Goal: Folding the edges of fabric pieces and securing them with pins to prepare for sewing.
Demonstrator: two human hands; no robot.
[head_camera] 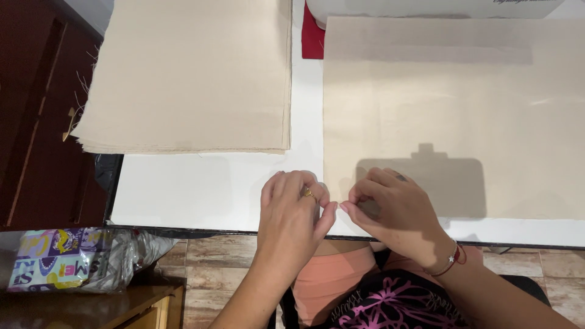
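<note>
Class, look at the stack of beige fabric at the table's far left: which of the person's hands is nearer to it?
Left. The left hand sits just below the stack of beige fabric; the right hand lies farther right, on the single fabric sheet.

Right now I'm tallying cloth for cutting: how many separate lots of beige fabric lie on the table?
2: a layered stack at the table's far left, and a flat piece at right, its near-left corner by both hands.

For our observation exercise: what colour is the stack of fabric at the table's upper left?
Plain beige, with no pattern: the stack of fabric, in the head view.
</note>
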